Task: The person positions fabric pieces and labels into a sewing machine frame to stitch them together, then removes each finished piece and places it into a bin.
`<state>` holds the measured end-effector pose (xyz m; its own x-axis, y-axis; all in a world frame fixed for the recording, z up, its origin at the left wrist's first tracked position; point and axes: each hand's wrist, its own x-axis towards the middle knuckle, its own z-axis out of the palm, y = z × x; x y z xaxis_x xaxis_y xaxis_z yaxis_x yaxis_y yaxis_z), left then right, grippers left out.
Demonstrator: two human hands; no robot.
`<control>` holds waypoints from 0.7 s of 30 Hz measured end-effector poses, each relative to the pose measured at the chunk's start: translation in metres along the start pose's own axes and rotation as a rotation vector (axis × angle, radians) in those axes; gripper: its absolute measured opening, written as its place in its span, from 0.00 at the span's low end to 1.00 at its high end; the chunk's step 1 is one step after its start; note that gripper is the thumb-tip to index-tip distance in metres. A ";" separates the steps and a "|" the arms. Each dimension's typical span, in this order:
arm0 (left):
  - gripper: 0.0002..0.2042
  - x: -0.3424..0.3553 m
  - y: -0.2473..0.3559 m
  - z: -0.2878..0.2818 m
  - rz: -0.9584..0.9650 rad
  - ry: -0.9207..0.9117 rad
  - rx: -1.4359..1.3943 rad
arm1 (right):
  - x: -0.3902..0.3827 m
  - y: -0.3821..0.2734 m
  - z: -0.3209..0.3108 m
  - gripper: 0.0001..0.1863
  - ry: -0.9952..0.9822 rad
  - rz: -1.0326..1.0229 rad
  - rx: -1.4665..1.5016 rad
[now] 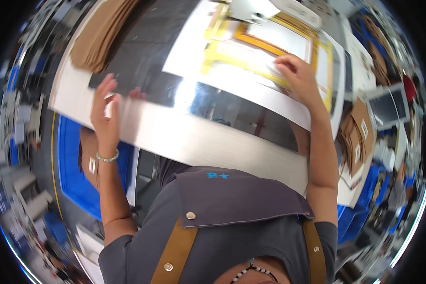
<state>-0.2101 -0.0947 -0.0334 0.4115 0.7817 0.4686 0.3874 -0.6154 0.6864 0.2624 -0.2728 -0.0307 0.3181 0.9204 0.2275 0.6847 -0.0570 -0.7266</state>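
My left hand is raised over the left part of the table, a beaded bracelet at its wrist. Its fingers are apart and hold nothing; a faint reflection shows on the glossy dark sheet beside it. My right hand is over a yellow rectangular frame on a white sheet. Its fingers are curled in and pinched together; whatever may be between them is too blurred to make out. Inside the yellow frame lies a smaller orange-yellow frame.
A white machine part overhangs the frames. Folded brown paper pieces are stacked at the far left. Below the table's left side stands a blue bin holding brown cardboard. More brown cardboard and a grey-framed screen are at the right.
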 end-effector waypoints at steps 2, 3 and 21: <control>0.20 0.033 0.030 0.049 0.149 -0.261 -0.035 | -0.003 -0.005 -0.005 0.09 -0.057 0.032 0.034; 0.20 0.046 0.039 0.074 0.191 -0.353 -0.055 | -0.005 -0.008 -0.007 0.09 -0.060 0.053 0.070; 0.30 0.149 0.063 0.234 0.741 -0.685 0.340 | 0.085 0.042 -0.046 0.12 -0.265 0.238 -0.095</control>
<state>0.0686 -0.0404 -0.0502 0.9746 0.0425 0.2200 0.0169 -0.9930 0.1170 0.3480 -0.2149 -0.0121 0.3037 0.9445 -0.1254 0.6733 -0.3059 -0.6731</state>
